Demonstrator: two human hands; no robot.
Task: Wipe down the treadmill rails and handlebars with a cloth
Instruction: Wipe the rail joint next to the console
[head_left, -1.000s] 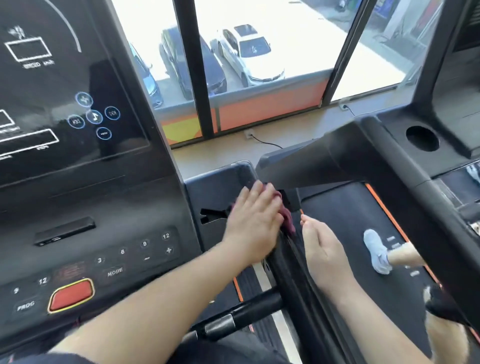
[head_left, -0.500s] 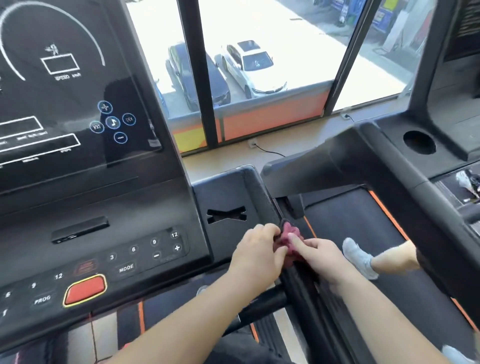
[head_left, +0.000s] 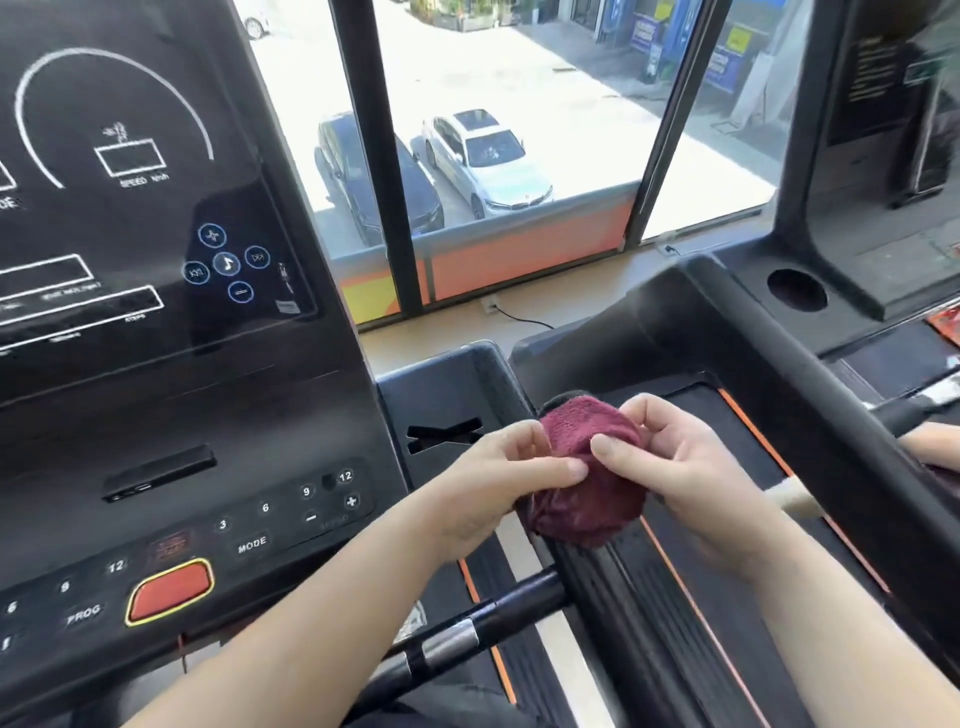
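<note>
Centre frame, both hands, left and right, pinch the maroon cloth bunched above the black rail. Soft, light, floppy; probably best gripped by a gathered wad.

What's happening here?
A person holds a bunched maroon cloth in both hands. The left hand and right hand each pinch it between thumb and fingers, just above the black side rail, right of the treadmill console. It looks like regripping or refolding, not a wiping stroke. Whether the cloth touches the rail is unclear.
</note>
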